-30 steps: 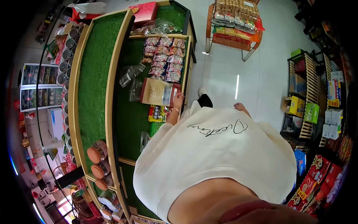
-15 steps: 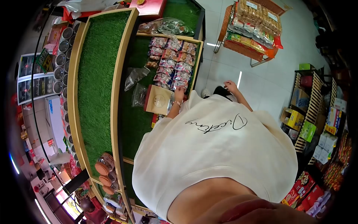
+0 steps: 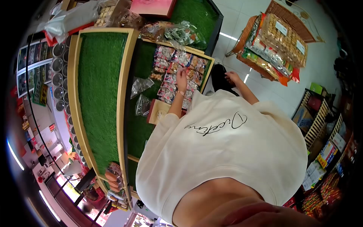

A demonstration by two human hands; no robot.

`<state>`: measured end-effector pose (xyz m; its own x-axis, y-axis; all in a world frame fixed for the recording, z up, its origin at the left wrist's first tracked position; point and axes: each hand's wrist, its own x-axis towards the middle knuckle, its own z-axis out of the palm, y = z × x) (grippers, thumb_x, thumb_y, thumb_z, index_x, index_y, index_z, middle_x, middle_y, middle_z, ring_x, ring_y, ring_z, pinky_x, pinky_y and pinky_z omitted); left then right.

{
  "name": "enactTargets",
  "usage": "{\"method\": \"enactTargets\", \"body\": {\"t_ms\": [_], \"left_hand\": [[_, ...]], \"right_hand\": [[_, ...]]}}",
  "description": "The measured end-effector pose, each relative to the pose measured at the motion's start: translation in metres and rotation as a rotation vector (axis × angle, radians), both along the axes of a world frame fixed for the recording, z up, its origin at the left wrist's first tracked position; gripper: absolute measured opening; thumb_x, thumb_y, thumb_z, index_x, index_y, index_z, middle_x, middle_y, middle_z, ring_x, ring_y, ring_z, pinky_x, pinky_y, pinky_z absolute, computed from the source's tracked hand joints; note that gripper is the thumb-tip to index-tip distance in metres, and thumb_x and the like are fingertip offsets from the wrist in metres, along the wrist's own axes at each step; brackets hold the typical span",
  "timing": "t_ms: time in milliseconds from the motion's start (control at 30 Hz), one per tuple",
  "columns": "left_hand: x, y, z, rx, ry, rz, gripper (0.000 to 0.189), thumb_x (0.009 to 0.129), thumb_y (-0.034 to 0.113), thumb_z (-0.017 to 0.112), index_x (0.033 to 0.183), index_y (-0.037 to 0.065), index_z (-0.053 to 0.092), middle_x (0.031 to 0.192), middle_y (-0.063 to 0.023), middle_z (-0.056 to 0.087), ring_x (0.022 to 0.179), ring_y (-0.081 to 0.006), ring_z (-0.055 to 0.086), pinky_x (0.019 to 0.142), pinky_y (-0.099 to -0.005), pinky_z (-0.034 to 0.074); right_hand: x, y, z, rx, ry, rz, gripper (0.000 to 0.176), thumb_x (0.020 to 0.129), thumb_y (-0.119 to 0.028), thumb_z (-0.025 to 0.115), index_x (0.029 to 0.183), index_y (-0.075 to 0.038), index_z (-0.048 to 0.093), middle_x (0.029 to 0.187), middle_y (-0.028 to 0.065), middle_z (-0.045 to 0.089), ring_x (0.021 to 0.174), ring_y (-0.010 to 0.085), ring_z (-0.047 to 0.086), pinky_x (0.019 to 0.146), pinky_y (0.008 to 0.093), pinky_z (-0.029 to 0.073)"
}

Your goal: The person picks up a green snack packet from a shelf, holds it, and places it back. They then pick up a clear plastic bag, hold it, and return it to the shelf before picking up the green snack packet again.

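My left hand [image 3: 181, 78] reaches over rows of small clear-and-colored snack packets [image 3: 168, 85], its fingers stretched out on or just above the middle rows. No packet shows lifted in it. The packets lie in a wood-edged display bay lined with green artificial turf. My right hand [image 3: 232, 78] hangs by my dark-trousered leg, fingers loosely bent and apart, with nothing visible in it. Near my left forearm is a cream and red box [image 3: 154, 113], partly covered by my sleeve. Two crumpled clear plastic bags [image 3: 140, 87] rest on the turf beside the packets.
A long turf-lined shelf [image 3: 100, 83] runs along the left, with lidded jars [image 3: 112, 176] at its near end. Larger bagged goods [image 3: 166, 32] lie beyond the packets. A wicker rack [image 3: 249, 66] with packaged snacks stands right, on the tiled floor. Slatted shelves [image 3: 317, 123] hold boxes farther right.
My left hand has moved away from the box, farther up over the packet rows. My right hand stays low near my leg. The whole view has shifted and turned slightly.
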<state>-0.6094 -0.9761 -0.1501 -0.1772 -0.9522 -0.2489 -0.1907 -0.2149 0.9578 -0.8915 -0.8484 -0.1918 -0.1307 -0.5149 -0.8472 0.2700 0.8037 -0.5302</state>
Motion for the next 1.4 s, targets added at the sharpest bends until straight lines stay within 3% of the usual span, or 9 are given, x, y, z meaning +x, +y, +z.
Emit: {"method": "enactTargets", "body": {"t_ms": [233,333,400,633,767,933,1000,1167,1400], "left_hand": [[-0.091,-0.153,0.044,-0.628,-0.851,-0.128,0.047,0.072,0.027,0.062,0.108,0.002,0.049,0.111,-0.0206,0.045,0.098,-0.0288,0.048,0.083,-0.0388,0.037],[-0.110,-0.191,0.025,-0.396,-1.046,-0.402,0.039,0.068,0.031,0.062,0.096,0.004,0.057,0.087,-0.0194,0.056,0.085,-0.0320,0.052,0.084,-0.0411,0.035],[-0.105,-0.197,-0.022,-0.433,-0.936,-0.425,0.019,0.072,0.023,0.057,0.080,0.007,0.062,0.071,-0.0135,0.059,0.074,-0.0316,0.054,0.076,-0.0427,0.038],[-0.158,-0.202,0.000,-0.275,-0.807,-0.334,0.013,0.075,0.011,0.050,0.078,0.006,0.061,0.075,-0.0132,0.060,0.075,-0.0301,0.055,0.071,-0.0393,0.042],[-0.184,-0.208,-0.006,-0.306,-0.557,-0.393,0.037,0.070,0.000,0.046,0.106,0.003,0.051,0.094,-0.0167,0.056,0.087,-0.0321,0.053,0.074,-0.0380,0.043],[-0.206,-0.222,-0.008,-0.341,-0.571,-0.637,0.058,0.064,-0.006,0.045,0.121,0.005,0.039,0.115,-0.0200,0.043,0.103,-0.0350,0.043,0.087,-0.0390,0.036],[-0.202,-0.227,-0.012,-0.518,-0.717,-0.675,0.059,0.065,-0.005,0.047,0.121,0.008,0.039,0.121,-0.0198,0.038,0.109,-0.0364,0.038,0.090,-0.0399,0.034],[-0.172,-0.224,-0.092,-0.344,-0.846,-0.320,0.060,0.068,0.003,0.053,0.125,0.006,0.033,0.123,-0.0209,0.036,0.107,-0.0369,0.039,0.089,-0.0410,0.035],[-0.205,-0.241,-0.119,-0.156,-0.888,0.247,0.083,0.074,0.053,0.052,0.127,-0.003,0.024,0.126,-0.0211,0.032,0.113,-0.0373,0.031,0.093,-0.0465,0.025]], "right_hand": [[-0.004,-0.186,0.005,-0.030,-0.638,-0.284,0.041,0.083,-0.031,0.047,0.117,-0.007,0.043,0.114,0.0136,0.048,0.101,0.0236,0.048,0.087,0.0331,0.039],[0.016,-0.242,-0.011,0.113,-0.717,-0.364,0.053,0.084,-0.038,0.044,0.123,-0.005,0.033,0.125,0.0177,0.037,0.109,0.0298,0.042,0.091,0.0369,0.037],[0.028,-0.263,-0.025,0.206,-0.748,-0.387,0.057,0.083,-0.043,0.044,0.123,-0.005,0.032,0.125,0.0174,0.036,0.110,0.0317,0.040,0.091,0.0426,0.036],[0.028,-0.315,-0.028,0.286,-0.442,-0.559,0.061,0.075,-0.051,0.047,0.121,-0.012,0.034,0.132,0.0103,0.026,0.109,0.0310,0.037,0.087,0.0544,0.030],[-0.013,-0.349,-0.040,0.052,-0.492,-0.643,0.054,0.074,-0.048,0.046,0.116,-0.015,0.042,0.132,0.0064,0.030,0.107,0.0277,0.036,0.087,0.0511,0.029],[-0.086,-0.399,-0.046,-0.169,-0.390,-0.519,0.046,0.078,-0.043,0.045,0.113,-0.013,0.045,0.127,0.0085,0.037,0.114,0.0252,0.034,0.087,0.0406,0.031],[-0.100,-0.400,-0.034,-0.257,-0.240,-0.402,0.033,0.081,-0.034,0.045,0.103,-0.010,0.049,0.106,0.0070,0.051,0.099,0.0186,0.045,0.081,0.0323,0.035],[-0.074,-0.354,0.009,-0.655,0.131,-0.143,0.019,0.084,-0.015,0.044,0.071,-0.003,0.050,0.064,0.0015,0.050,0.060,0.0090,0.044,0.059,0.0217,0.036],[-0.012,-0.277,0.038,-0.906,0.210,0.608,0.008,0.071,-0.007,0.055,0.076,-0.002,0.053,0.076,0.0099,0.053,0.070,0.0254,0.051,0.063,0.0310,0.042]]}}
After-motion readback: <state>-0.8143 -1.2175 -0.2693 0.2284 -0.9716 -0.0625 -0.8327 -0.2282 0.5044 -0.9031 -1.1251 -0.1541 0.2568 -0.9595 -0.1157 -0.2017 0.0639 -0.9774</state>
